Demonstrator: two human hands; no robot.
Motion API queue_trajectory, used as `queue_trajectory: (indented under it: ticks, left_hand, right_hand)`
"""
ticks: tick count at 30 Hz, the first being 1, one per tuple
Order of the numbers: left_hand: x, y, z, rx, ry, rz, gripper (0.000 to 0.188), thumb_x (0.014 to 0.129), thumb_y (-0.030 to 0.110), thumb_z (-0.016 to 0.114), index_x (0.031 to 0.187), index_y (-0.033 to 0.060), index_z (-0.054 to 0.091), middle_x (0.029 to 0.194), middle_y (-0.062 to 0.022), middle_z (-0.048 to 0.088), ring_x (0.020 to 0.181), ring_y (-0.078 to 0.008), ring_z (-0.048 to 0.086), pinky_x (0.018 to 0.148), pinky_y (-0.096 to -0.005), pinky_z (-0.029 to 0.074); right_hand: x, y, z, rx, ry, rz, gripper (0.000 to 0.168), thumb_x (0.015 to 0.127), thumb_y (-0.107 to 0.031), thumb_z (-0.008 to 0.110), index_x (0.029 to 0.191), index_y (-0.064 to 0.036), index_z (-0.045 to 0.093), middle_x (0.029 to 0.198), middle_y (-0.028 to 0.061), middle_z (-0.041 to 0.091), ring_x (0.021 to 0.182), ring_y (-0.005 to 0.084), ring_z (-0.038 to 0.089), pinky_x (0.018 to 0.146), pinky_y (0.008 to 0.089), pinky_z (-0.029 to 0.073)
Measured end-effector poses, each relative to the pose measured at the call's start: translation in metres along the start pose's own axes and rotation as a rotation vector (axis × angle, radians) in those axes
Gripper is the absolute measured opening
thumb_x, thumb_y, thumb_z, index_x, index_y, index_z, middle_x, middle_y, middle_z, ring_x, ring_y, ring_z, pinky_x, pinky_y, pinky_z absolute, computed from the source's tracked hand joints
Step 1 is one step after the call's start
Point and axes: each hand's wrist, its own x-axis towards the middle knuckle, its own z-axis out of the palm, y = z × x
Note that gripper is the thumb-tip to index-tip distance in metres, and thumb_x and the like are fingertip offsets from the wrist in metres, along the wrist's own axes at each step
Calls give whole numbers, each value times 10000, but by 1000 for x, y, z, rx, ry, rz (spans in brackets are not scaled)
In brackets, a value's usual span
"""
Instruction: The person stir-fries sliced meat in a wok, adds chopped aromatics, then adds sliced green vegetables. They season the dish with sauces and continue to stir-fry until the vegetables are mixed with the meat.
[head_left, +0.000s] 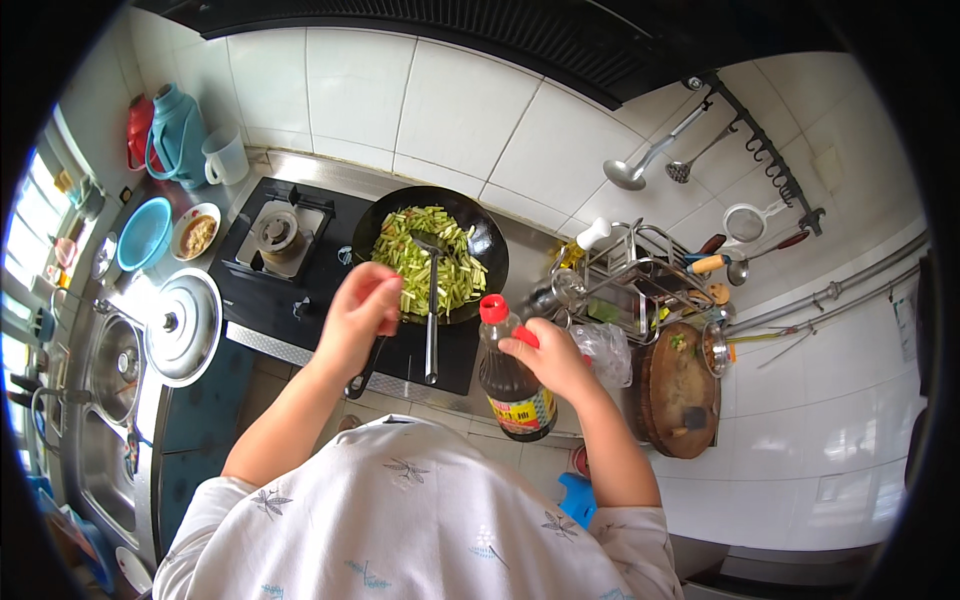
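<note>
My right hand (551, 352) grips the red handle of a large bottle of dark sauce (510, 390), held upright in front of the stove; its red neck looks uncapped. To the left, my left hand (360, 319) is raised near the wok's front edge, fingers pinched on a small red piece (395, 278) that looks like the bottle's cap. Chopped green vegetable pieces (442, 277) fill the black wok (487, 225) on the right burner. A metal spatula (432, 322) rests in it, handle towards me. The wok's handle (365, 375) is partly behind my left wrist.
A silver lid (184, 326), a bowl of food (196, 232) and a blue basin (145, 234) lie left of the left burner (277, 231). Beyond the lid is a sink (112, 465). At right stand a metal rack (637, 262) and a round wooden chopping board (679, 397).
</note>
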Motion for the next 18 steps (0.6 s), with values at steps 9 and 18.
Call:
queue_trajectory:
  ticks: [9,18]
  left_hand:
    - [-63,-47,-128,-99,528,-47,186,884,249,523,838,73,484,557,30,410,444,-47,361,407,-177,260]
    - [-117,-66,-186,-121,790,-64,169,881,277,535,863,114,493,612,47,447,477,-21,395,423,-141,320]
  right_hand:
    - [65,28,16,-242,-161,167,524,724,-478,630,727,41,558,705,218,592,690,340,601,625,387,457]
    - [94,56,34,-304,-279,214,571,719,-518,608,683,52,583,657,222,587,658,342,602,615,394,455]
